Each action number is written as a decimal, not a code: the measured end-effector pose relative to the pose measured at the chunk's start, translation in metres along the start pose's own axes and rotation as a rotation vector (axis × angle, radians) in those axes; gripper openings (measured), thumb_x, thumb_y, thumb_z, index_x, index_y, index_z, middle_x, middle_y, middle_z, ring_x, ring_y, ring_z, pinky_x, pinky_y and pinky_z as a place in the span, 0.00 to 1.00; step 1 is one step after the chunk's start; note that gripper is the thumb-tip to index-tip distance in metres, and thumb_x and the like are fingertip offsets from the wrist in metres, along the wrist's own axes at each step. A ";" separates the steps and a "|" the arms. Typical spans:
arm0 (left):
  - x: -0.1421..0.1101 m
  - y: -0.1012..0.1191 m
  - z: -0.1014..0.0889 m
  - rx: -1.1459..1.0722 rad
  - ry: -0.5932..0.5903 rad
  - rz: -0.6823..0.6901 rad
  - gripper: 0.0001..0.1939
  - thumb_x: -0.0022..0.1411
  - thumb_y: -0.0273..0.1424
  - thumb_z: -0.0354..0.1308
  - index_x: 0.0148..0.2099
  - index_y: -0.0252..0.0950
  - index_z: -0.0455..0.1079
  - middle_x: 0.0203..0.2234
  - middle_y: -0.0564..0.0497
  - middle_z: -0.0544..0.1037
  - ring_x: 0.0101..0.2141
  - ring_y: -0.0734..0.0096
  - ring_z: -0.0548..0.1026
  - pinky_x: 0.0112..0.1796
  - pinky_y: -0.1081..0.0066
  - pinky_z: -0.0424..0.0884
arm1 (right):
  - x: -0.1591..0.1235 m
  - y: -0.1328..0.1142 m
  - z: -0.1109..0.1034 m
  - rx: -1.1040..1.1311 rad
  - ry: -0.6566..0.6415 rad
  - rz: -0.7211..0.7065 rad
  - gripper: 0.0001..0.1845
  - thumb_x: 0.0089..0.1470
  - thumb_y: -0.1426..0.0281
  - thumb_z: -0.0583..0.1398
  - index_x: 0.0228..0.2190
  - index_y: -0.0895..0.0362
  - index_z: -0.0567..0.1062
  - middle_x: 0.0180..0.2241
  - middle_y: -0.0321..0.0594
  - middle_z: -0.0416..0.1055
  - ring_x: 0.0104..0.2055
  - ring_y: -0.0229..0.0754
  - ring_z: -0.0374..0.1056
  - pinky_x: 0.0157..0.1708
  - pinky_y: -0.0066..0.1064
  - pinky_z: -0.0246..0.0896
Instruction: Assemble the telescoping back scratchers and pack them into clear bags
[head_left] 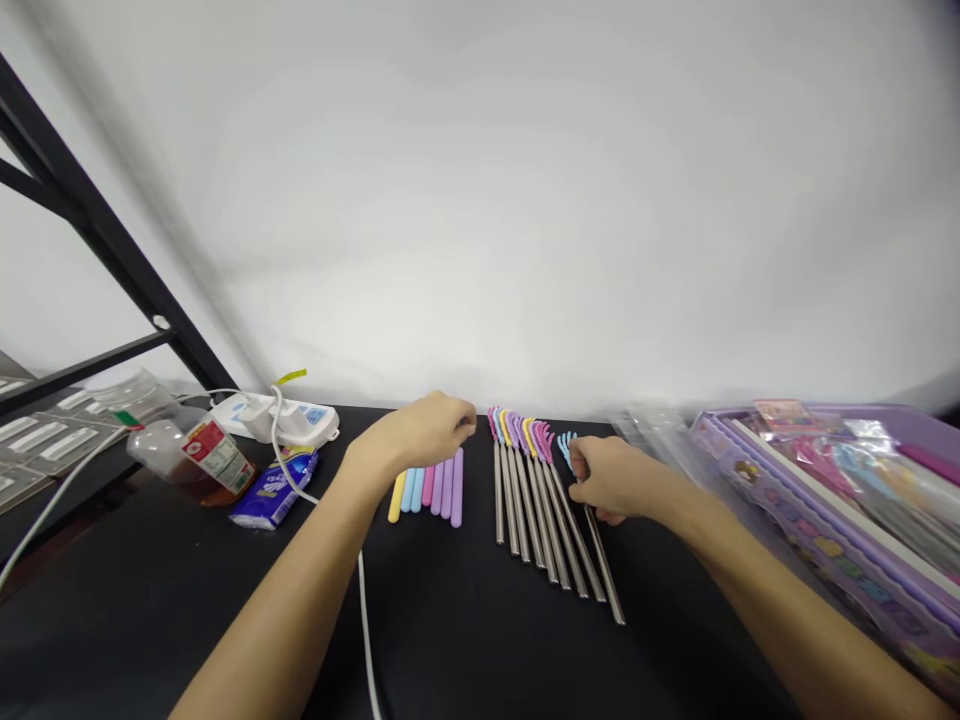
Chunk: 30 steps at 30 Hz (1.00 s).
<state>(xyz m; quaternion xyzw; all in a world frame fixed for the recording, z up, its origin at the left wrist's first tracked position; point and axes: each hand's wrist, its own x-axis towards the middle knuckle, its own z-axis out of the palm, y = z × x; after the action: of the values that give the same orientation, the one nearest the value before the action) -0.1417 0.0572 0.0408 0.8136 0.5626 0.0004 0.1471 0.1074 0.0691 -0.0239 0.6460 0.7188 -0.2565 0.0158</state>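
Observation:
My right hand (604, 478) pinches a slim metal rod (606, 570) near its light-blue, finger-like tip (566, 442). This rod lies at the right end of a fanned row of metal rods (536, 510), whose curved ends are pink, yellow, purple and blue. My left hand (435, 425) is closed over the far ends of a row of coloured sticks (436, 490) in yellow, blue, pink and purple. Its fingertips are curled, and I cannot make out whether anything is between them.
A purple box (720, 430) with packaged items stands at the right. To the left are a tilted bottle of brown liquid (202, 455), a blue packet (277, 490) and a white power strip (304, 425). A white cable (366, 620) crosses the black table (465, 640).

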 end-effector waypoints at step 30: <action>0.000 -0.041 0.004 0.045 -0.191 -0.499 0.27 0.44 0.16 0.55 0.49 0.34 0.66 0.55 0.33 0.67 0.30 0.62 0.79 0.27 0.69 0.73 | -0.013 -0.010 -0.027 0.155 0.069 -0.270 0.10 0.46 0.70 0.57 0.35 0.54 0.70 0.22 0.32 0.74 0.25 0.39 0.70 0.24 0.28 0.57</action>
<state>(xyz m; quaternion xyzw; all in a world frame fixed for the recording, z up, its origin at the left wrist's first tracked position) -0.1785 0.0694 0.0272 0.6491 0.7291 -0.1252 0.1771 0.1088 0.0676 0.0070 0.5513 0.7772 -0.2887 -0.0935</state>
